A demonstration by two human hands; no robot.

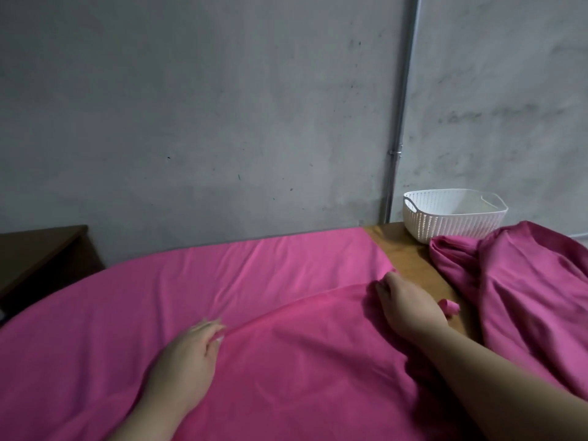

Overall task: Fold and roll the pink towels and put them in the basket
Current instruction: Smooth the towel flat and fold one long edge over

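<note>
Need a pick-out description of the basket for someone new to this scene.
Follow the grey pipe down the wall to the wooden table. The basket stands at the table's far end, just behind a crumpled pink towel. It is the only white thing here: perforated plastic with handle slots.

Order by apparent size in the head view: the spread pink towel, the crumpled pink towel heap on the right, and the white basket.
1. spread pink towel, largest.
2. crumpled pink towel heap.
3. white basket, smallest; it stands farther from the camera, so its real size is unsure.
</note>
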